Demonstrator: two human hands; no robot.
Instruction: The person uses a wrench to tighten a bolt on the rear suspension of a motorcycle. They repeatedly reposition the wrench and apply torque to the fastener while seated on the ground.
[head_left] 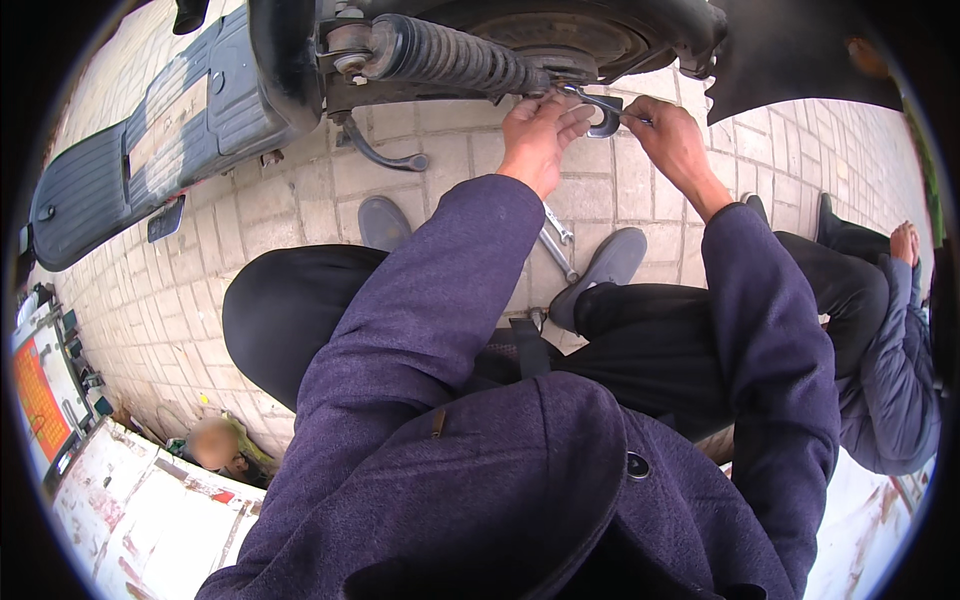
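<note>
My left hand (538, 140) is raised to the lower end of a scooter's rusty coil-spring shock absorber (455, 60), by the wheel (570, 40). Its thumb and forefinger close at the axle end; what is between them is too small to make out, and the other fingers curl loosely. Just to the right, my right hand (668, 140) grips the end of a slim metal wrench (600, 102). The wrench slants up and left, its far end at the axle beside my left fingertips. A dark curved part (607, 120) shows behind the wrench, between my hands.
Loose wrenches (556, 252) lie on the brick paving (300, 200) between my shoes. A kickstand-like lever (385, 152) juts below the scooter; its ribbed footboard (170, 130) extends left. A person in a dark jacket (890, 350) sits at right. Another person (215, 448) is at lower left.
</note>
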